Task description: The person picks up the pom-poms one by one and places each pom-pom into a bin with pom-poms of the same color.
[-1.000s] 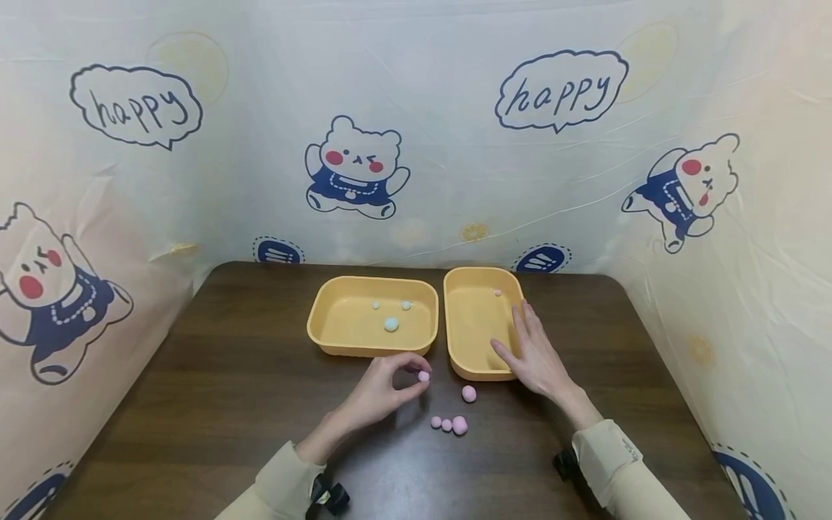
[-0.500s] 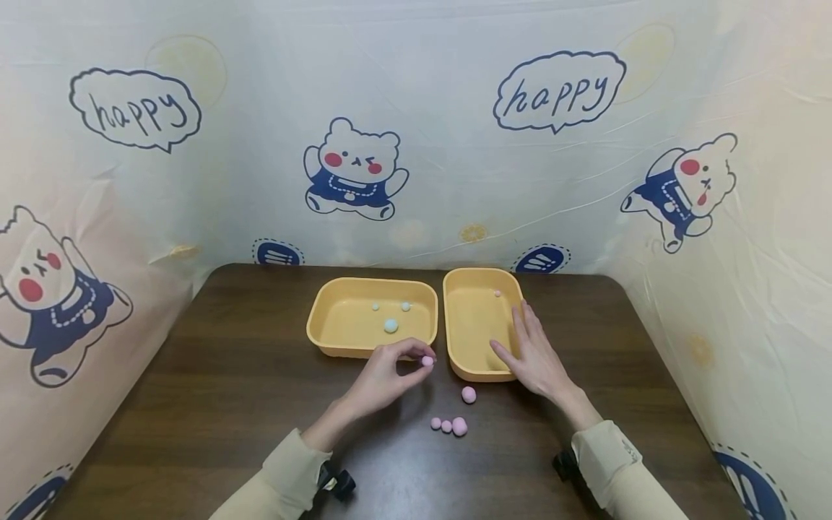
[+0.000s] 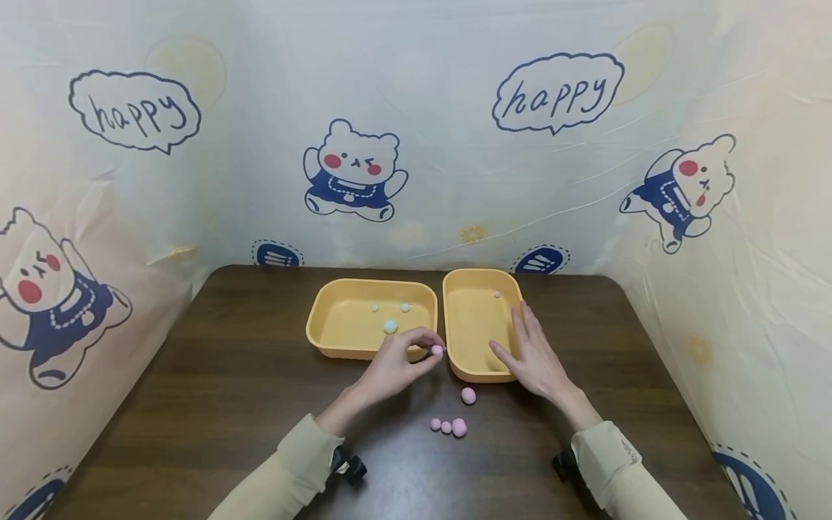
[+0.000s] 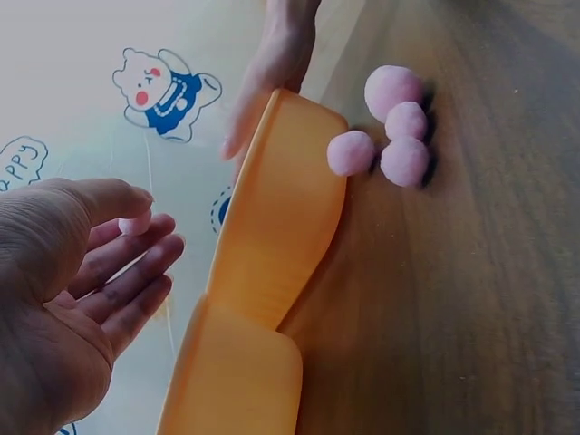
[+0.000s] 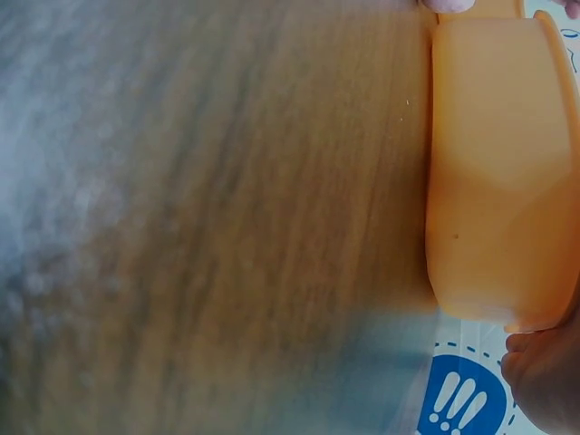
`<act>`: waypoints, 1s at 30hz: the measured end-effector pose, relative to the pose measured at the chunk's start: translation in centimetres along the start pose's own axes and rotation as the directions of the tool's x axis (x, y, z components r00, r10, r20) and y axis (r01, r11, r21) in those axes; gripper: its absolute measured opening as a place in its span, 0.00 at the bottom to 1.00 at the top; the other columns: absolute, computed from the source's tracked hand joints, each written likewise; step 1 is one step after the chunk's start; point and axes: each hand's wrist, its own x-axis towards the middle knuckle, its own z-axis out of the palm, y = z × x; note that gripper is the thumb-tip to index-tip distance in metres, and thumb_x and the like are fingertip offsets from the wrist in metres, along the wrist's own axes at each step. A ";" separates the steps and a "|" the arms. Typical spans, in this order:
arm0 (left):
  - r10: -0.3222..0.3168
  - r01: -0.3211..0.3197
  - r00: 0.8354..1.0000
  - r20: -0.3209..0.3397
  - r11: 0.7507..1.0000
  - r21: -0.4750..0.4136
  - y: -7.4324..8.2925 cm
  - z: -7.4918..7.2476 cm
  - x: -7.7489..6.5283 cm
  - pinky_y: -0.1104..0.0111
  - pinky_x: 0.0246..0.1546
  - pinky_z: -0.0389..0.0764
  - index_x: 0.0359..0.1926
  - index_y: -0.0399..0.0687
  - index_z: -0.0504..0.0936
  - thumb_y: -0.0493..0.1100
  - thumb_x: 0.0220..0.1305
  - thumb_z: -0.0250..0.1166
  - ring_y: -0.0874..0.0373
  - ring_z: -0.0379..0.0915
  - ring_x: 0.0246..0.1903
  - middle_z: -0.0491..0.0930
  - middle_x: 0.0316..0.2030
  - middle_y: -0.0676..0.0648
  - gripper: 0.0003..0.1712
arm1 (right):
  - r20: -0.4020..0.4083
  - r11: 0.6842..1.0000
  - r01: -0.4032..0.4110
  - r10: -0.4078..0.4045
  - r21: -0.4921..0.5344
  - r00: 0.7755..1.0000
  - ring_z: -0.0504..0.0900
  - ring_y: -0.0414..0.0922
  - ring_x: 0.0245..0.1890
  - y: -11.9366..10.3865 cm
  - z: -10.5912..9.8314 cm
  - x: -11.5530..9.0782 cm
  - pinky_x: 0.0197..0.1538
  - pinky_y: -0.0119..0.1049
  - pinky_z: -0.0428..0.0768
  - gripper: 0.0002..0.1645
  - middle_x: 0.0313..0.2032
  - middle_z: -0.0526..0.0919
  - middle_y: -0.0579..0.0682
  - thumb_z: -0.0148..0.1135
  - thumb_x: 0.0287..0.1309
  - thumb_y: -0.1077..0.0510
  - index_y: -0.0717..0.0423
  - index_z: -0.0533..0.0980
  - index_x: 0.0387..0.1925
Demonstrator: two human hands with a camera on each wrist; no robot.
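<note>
Ball of pink, dough-like material is hovering just left of a rounded yellow plastic tray.
My left hand is pinching it between thumb and fingertip, other fingers slightly bent, likely because it is so small. My right hand, fingers spread, is resting on the tray's right rim, apparently bracing it. Four round pink balls are lying nearer on the dark wooden table.
</note>
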 end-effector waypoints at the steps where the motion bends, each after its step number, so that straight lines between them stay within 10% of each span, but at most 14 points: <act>1: 0.000 0.000 1.000 0.002 1.000 0.004 0.0 0.0 0.2 0.50 0.60 0.89 0.50 0.44 0.88 0.36 0.72 0.74 0.54 0.90 0.47 0.93 0.43 0.48 0.08 | 0.002 1.000 -0.003 0.003 0.000 1.000 0.45 0.69 0.88 0.0 0.0 0.0 0.85 0.70 0.56 0.59 0.89 0.38 0.66 0.55 0.79 0.31 0.64 0.44 0.88; 30: -0.065 0.065 0.998 -0.007 0.996 -0.059 -0.9 1.1 6.0 0.42 0.62 0.87 0.48 0.45 0.89 0.41 0.73 0.75 0.46 0.90 0.52 0.94 0.44 0.44 0.07 | -0.004 0.998 0.017 -0.017 -0.055 1.000 0.46 0.69 0.88 -0.1 0.1 0.0 0.86 0.68 0.55 0.54 0.89 0.39 0.69 0.51 0.82 0.35 0.67 0.46 0.87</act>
